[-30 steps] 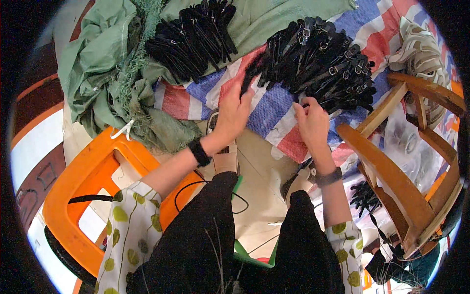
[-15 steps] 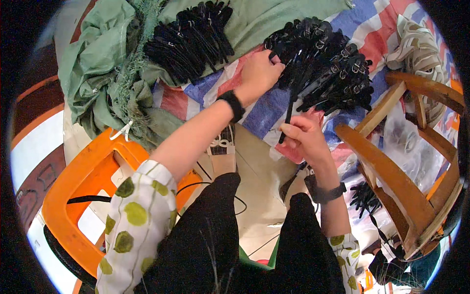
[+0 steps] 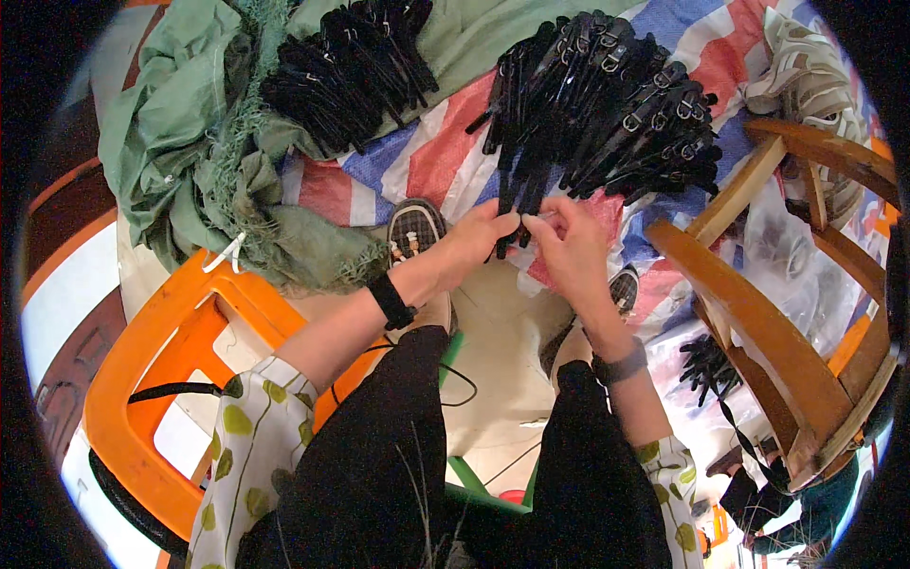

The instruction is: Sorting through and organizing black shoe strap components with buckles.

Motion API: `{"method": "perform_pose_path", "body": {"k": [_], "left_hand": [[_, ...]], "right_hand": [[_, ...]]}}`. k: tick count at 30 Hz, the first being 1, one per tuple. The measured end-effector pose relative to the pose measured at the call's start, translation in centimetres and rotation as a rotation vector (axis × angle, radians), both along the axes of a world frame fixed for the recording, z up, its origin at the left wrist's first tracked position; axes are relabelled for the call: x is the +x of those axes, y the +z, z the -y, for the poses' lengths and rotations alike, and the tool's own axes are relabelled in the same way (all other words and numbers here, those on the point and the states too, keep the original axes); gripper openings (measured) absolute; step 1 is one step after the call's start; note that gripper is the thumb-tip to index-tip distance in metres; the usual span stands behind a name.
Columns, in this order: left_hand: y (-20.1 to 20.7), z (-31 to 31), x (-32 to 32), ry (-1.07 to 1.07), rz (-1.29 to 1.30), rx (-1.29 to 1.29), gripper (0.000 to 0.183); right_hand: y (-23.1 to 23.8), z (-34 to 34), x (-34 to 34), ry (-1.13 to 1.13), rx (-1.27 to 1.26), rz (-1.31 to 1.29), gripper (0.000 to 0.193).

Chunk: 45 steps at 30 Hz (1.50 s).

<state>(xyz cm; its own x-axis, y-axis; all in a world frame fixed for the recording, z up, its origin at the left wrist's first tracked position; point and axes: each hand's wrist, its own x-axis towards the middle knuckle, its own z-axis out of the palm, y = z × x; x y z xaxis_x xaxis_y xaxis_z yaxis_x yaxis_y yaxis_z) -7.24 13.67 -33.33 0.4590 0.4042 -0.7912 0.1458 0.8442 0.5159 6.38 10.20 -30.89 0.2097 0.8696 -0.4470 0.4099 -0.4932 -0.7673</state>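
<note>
Close together in front of me, my left hand (image 3: 477, 239) and my right hand (image 3: 574, 248) pinch the lower ends of narrow black straps (image 3: 519, 188). The thumbs almost meet over these ends, and the fingers partly cover them. Upward, the straps run into a large fanned heap of black buckle straps (image 3: 597, 114) with small metal buckles, so I cannot tell exactly how many are held. A second bundle of black straps (image 3: 351, 81) lies farther left.
A red, white and blue striped sheet (image 3: 431, 166) lies under the heap, with green cloth (image 3: 190, 123) to its left. An orange plastic stool (image 3: 142, 379) stands at left. On the right are a wooden frame (image 3: 749, 313), clear plastic (image 3: 782, 256) and pale strapped pieces (image 3: 806, 76).
My left hand has come down from the heap to beside my right hand. My right hand has shifted slightly left and up, and the single strap it held now lies among others.
</note>
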Motion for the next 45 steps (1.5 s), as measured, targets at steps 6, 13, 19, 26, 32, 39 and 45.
{"method": "perform_pose_path", "body": {"k": [6, 13, 19, 26, 32, 39, 45], "left_hand": [[-1.7, 0.9, 0.0, 0.068, 0.066, -0.078, 0.019], [-2.1, -1.0, 0.2, 0.064, 0.072, -0.256, 0.012], [-0.1, -0.3, 2.9, 0.037, -0.101, 0.381, 0.022], [-1.8, -4.3, 6.6, 0.015, -0.305, 0.676, 0.024], [1.1, -1.1, 3.4, -0.076, -0.341, 0.440, 0.028], [-0.7, 3.0, 0.1, -0.246, -0.422, 0.528, 0.036], [-0.1, 1.4, -0.4, 0.058, -0.089, -0.099, 0.022]], "right_hand": [[-3.1, 0.0, 0.2, 0.115, -0.060, -0.016, 0.023], [-2.0, -0.9, 1.7, -0.123, 0.052, -0.056, 0.024], [-3.0, -1.9, 4.3, -0.339, -0.193, -0.286, 0.024], [-6.3, -1.2, 3.3, -0.056, 0.045, 0.031, 0.027], [-0.9, 1.2, 1.5, 0.300, -0.007, 0.246, 0.022], [-0.6, 3.9, -0.3, 0.586, -0.153, 0.266, 0.023], [-2.2, 2.4, 5.0, -0.547, 0.022, -0.250, 0.033]]}}
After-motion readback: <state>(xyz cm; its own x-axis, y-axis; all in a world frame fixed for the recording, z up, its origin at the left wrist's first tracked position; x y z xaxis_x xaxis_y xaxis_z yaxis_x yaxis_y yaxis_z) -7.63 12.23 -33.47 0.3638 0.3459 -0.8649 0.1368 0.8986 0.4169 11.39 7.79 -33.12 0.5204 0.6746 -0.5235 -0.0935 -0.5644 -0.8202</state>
